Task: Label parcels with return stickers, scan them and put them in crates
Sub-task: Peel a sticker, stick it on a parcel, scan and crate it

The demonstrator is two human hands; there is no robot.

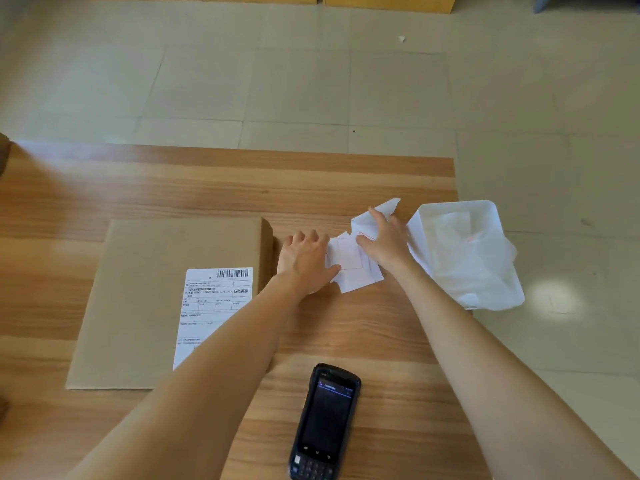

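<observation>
both my hands are down on the pile of white sticker sheets [353, 268] that lies on the wooden table [207, 188] between the cardboard parcel [145, 289] and the white plastic bin [460, 216]. my left hand [304, 261] lies flat and relaxed, fingers spread, its thumb edge pressing the near corner of the pile, holding nothing. my right hand [386, 242] rests over the far part of the pile with fingers mostly straight; i cannot tell whether a fingertip has a sheet edge pinched underneath. the sheets look loose and a bit crumpled, faint red print showing on them, so i judge these are the return stickers and that i am sorting out one to peel. the parcel sits just left of my left hand, flat on the table, and carries a white shipping label [214, 306] with a barcode at its top; no red-printed sticker shows on it, so i take the labelling step as not yet done for this box. the handheld scanner [325, 420] lies untouched near the table's front edge, screen up, well apart from both hands, so scanning is still to come. no crate with parcels is in view, and the bin at the table's right edge holds only what looks like white paper and clear wrapping. as i read it: sticker, scan, and crating all remain for this parcel.
</observation>
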